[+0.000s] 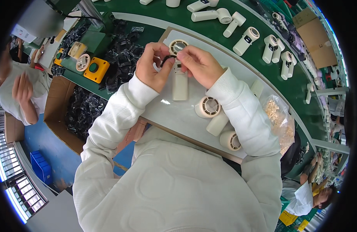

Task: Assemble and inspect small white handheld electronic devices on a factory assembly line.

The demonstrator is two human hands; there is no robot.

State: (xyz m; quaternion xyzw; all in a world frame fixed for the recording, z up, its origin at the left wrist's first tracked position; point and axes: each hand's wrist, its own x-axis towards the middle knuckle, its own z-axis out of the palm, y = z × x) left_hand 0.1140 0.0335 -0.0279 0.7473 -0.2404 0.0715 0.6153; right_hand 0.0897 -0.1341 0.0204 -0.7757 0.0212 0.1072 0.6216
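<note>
A cream handheld fan [180, 87] lies on the white work board, its round head pointing away from me and its handle toward me. Over the fan's neck my left hand [152, 69] is closed, pinching a small black part [167, 60] between thumb and fingers. My right hand [202, 66] meets it from the other side, thumb and fingers pressed together at the neck just below the ring. Whatever those right fingertips grip is too small and too covered to make out. A small dark opening shows in the fan below the fingers.
More cream fans [208, 107] lie by my right forearm, near a clear bag of small tan pieces [278, 116]. Black wrapped parts [122, 58] and a yellow button box [96, 70] are left. Several fans [246, 41] rest on the green conveyor. A carton [58, 110] stands lower left; people sit both sides.
</note>
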